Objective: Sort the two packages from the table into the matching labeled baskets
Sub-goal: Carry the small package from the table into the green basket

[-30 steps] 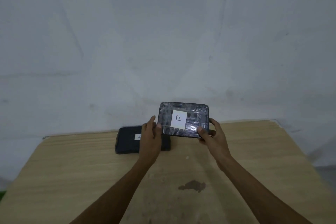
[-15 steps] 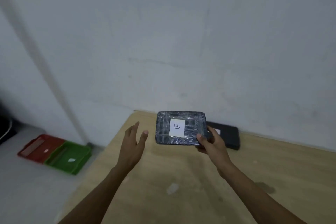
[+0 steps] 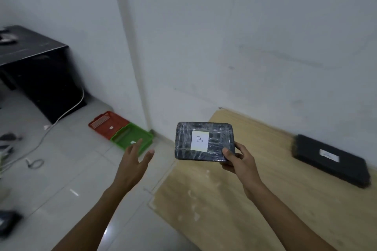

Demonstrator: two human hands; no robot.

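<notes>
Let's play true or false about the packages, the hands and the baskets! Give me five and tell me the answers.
1. The right hand holds the package marked B. True.
2. The left hand is also gripping that package. False: it is open and apart from it, holding nothing.
3. The other package lies on the wooden table. True.
4. The red basket and the green basket stand on the table. False: they sit on the floor, side by side near the wall.
5. The held package is already inside a basket. False: it is up in the air, over the table's edge.
</notes>
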